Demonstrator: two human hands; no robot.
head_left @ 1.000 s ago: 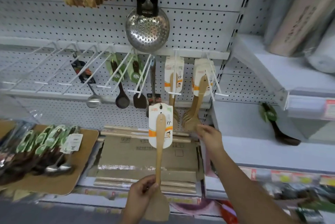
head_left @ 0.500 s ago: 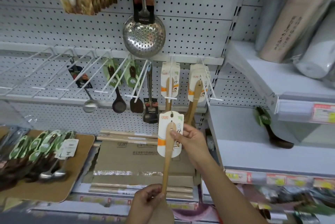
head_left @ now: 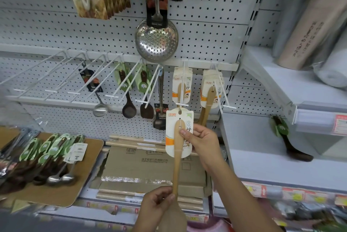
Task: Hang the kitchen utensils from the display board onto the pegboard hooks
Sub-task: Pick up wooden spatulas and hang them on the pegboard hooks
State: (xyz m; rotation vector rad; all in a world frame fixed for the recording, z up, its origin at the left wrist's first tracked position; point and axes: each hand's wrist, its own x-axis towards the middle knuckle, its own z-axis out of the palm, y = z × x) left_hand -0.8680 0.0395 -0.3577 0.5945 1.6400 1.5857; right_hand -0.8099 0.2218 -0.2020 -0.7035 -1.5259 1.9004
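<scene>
A wooden spatula [head_left: 176, 164] with a white and orange card on its handle stands upright in front of me. My left hand [head_left: 156, 204] grips its lower shaft just above the blade. My right hand [head_left: 201, 140] pinches the card and the handle top. The card's hole sits just below the tip of a white pegboard hook [head_left: 183, 89] that carries a similar carded spatula. On the hook to the right hang more wooden spatulas [head_left: 208, 100]. A brown display board [head_left: 82, 179] at the left holds several green-carded spoons and ladles [head_left: 47, 158].
A steel skimmer [head_left: 156, 41] hangs above the hooks. Dark spoons, a steel ladle [head_left: 100, 108] and a dark turner hang on hooks to the left; further left hooks are bare. A flat cardboard box [head_left: 150, 168] lies below. A dark spoon [head_left: 289, 141] lies on the right shelf.
My right hand came down from the hanging spatulas and took hold of the card on the spatula. The spatula has risen, so its card now sits just under the hook tip.
</scene>
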